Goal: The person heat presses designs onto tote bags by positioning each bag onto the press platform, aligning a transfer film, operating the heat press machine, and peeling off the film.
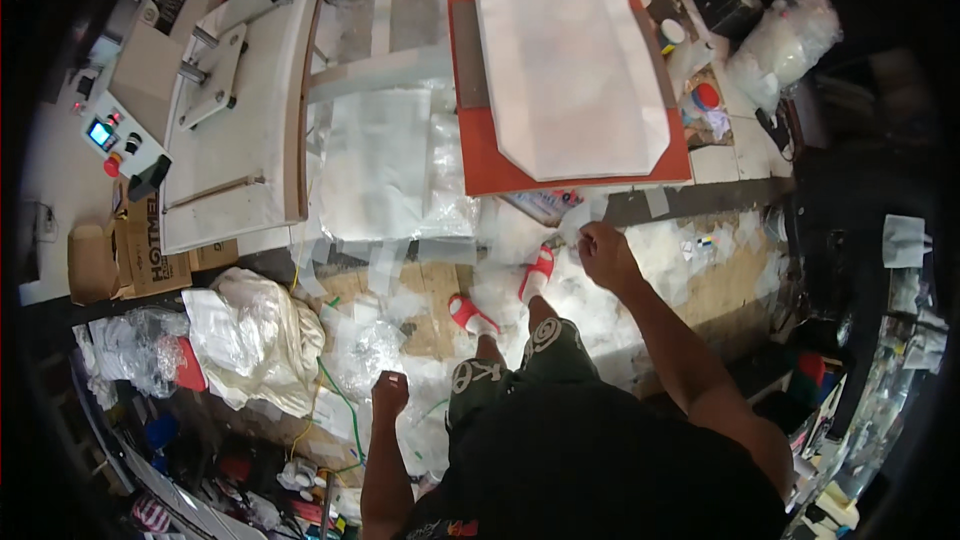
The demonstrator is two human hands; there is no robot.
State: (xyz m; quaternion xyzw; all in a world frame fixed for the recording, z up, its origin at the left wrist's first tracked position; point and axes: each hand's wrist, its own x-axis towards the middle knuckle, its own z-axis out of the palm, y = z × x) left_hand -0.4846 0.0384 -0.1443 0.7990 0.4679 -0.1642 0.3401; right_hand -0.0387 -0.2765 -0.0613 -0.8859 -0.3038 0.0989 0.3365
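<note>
A white tote bag (570, 70) with a looped handle lies flat on a red-orange board (480, 155) ahead of me. My right hand (607, 255) is closed just below the board's near edge, apart from the bag. Beside its fingers shows a pale translucent film (590, 212); whether the hand grips it I cannot tell. Low at my left side hangs my left hand (390, 393), fingers curled, with a small bright spot at them. What either hand holds, if anything, is hidden.
At the left stands a press machine (235, 90) with a lit control panel (110, 140). White sheets (375, 155) lie between it and the board. An open cardboard box (125, 250), a plastic-wrapped bundle (255, 340) and a green cord (343, 400) are left of my feet. Plastic scraps litter the floor.
</note>
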